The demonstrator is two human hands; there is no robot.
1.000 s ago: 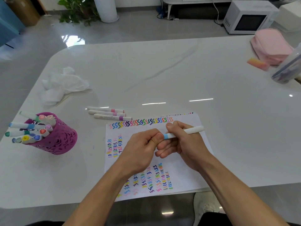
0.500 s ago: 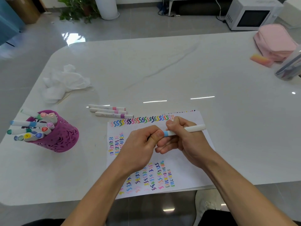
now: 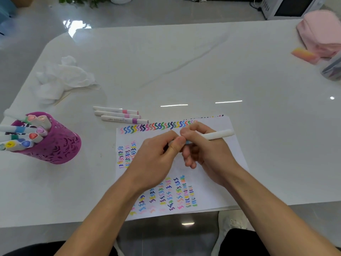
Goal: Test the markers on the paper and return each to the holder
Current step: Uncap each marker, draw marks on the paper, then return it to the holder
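A white marker (image 3: 215, 135) with a light-blue band lies across my two hands above the paper (image 3: 217, 174). My right hand (image 3: 204, 150) grips its barrel, and my left hand (image 3: 156, 157) pinches its capped end with thumb and fingers; that end is mostly hidden. The paper is covered with rows of coloured squiggles. Three white markers (image 3: 118, 114) with pink and purple bands lie side by side just beyond the paper's far left corner. A purple lattice holder (image 3: 55, 145) with several markers in it stands at the left.
Crumpled white tissue (image 3: 62, 76) lies at the back left of the white table (image 3: 184, 71). A pink pouch (image 3: 323, 32), an orange-pink eraser (image 3: 304, 54) and a clear container (image 3: 334, 69) sit at the far right. The table's front edge runs under my forearms.
My hands have closed together on the marker, so the blue band is now almost covered by my left thumb. The view has tilted slightly downward.
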